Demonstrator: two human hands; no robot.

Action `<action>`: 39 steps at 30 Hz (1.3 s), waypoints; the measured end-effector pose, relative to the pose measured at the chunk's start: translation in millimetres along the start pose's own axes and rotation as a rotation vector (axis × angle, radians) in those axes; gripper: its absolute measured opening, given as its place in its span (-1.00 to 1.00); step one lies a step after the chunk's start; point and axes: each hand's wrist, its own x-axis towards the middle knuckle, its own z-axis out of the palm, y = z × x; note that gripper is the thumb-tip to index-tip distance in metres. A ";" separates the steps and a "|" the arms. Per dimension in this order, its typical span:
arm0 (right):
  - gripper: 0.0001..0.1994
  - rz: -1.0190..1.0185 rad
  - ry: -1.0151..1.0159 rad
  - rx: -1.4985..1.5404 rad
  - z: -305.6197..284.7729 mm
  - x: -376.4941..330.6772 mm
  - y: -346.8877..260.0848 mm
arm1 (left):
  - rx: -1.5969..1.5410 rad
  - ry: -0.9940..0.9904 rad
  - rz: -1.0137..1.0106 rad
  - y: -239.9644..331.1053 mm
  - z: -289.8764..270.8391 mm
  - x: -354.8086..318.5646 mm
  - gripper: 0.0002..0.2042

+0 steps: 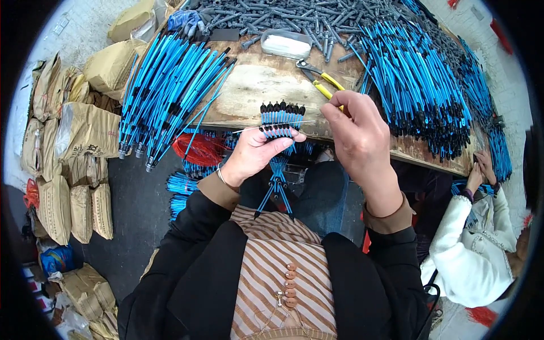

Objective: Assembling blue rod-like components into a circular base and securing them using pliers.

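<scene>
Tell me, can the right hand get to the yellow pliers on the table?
Probably yes. The right hand hovers just below the yellow-handled pliers, which lie in the open on the wooden table. Nothing lies between them, though its fingers seem to be pinching a thin thread.

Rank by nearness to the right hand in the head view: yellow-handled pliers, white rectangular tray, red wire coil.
1. Yellow-handled pliers, on the bench just above the right hand.
2. White rectangular tray, farther up the bench.
3. Red wire coil, far left, below the bench edge.
</scene>
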 end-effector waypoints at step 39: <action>-0.76 0.217 -0.006 0.446 24.3 -1.5 -3.2 | -0.061 -0.026 0.004 0.1 0.2 1.2 -0.80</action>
